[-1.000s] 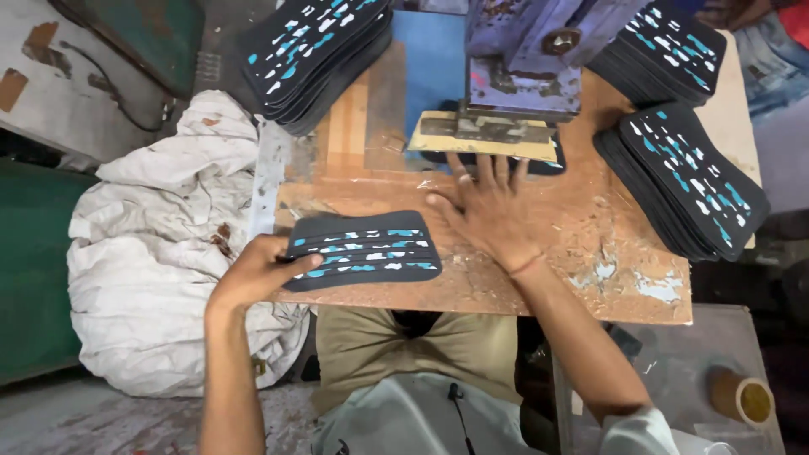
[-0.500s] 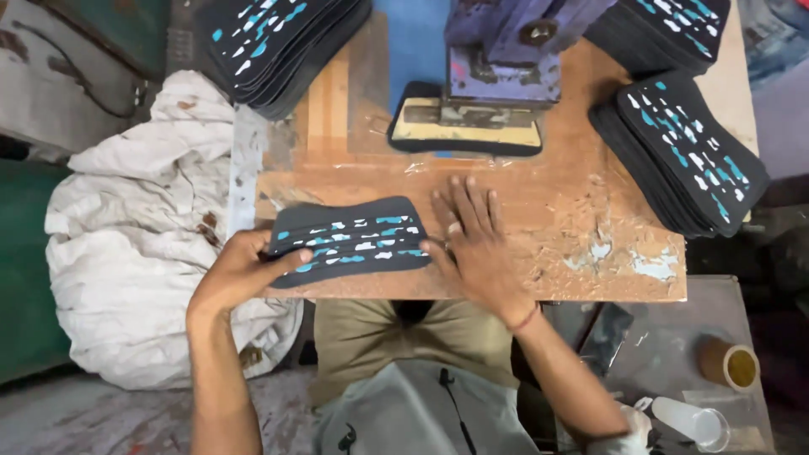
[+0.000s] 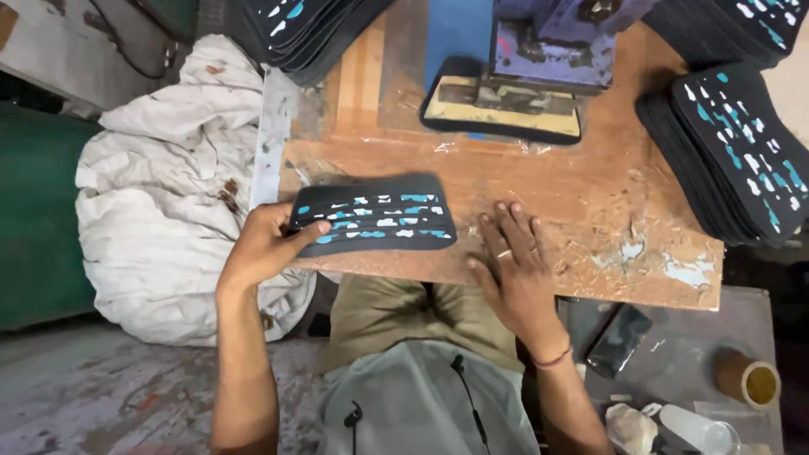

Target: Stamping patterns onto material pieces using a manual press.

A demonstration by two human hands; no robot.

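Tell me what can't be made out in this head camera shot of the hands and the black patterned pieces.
- Stack of patterned pieces, head view: cut off by the top edge, count unclear.
- Blue press: upper part cut off by the top edge.
- Left hand on the black patterned piece: fingers beneath are hidden by the piece.
- Right hand: palm flat on the wooden table, anything under it hidden.

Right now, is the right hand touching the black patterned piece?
Apart. The head view shows the right hand flat on the wooden table, with bare wood between it and the black patterned piece.
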